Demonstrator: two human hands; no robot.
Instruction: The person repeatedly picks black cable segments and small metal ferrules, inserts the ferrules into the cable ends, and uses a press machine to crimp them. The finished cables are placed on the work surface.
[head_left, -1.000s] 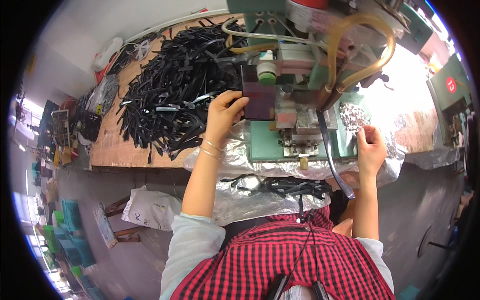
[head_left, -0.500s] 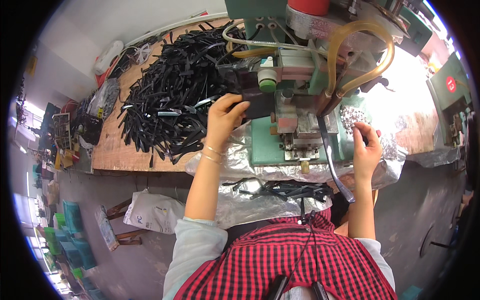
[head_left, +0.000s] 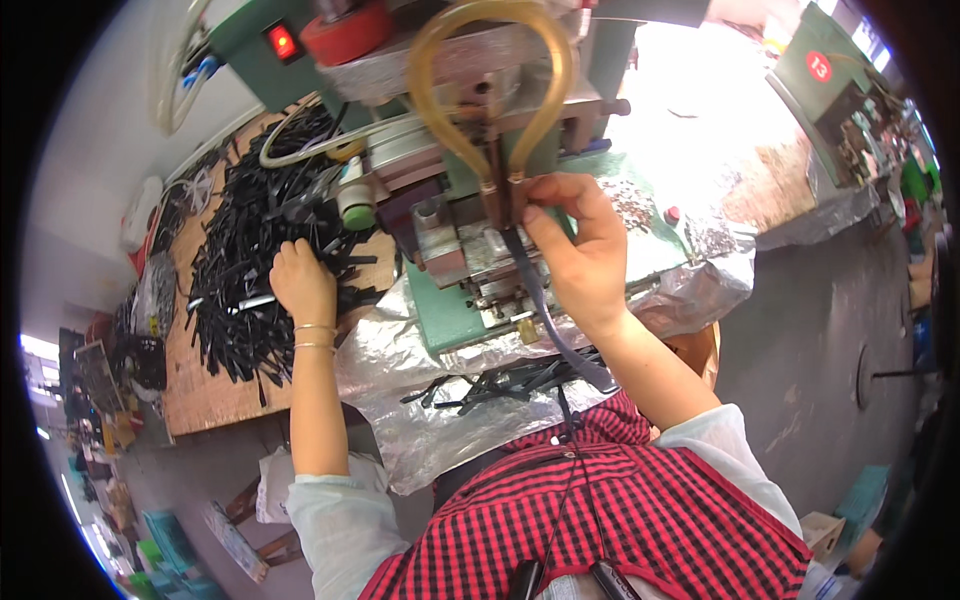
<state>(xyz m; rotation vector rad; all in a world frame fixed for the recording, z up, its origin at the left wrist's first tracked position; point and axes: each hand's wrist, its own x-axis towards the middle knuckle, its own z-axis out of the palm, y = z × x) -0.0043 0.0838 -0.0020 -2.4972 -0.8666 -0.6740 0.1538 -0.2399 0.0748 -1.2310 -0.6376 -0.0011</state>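
Observation:
My left hand (head_left: 303,283) rests on the pile of black strips (head_left: 235,235), fingers curled down into it. Its fingertips are hidden, so what it grips does not show. At the green press machine (head_left: 452,325), my right hand (head_left: 585,250) has thumb and forefinger closing at the upper end of a long black strip (head_left: 544,312), beside the metal block under the yellow hose (head_left: 560,100). The strip droops from the press towards my lap, its lower end loose.
More black strips (head_left: 500,385) lie on silvery sheeting (head_left: 400,440) at the table's front edge. A red-lit switch (head_left: 283,41) is on the machine's upper left. Another green machine (head_left: 830,75) stands at the far right. A white sack (head_left: 275,485) is below the table.
My left hand has gone from beside the press onto the strip pile. My right hand has moved left to the top of the hanging strip. The view has shifted and tilted.

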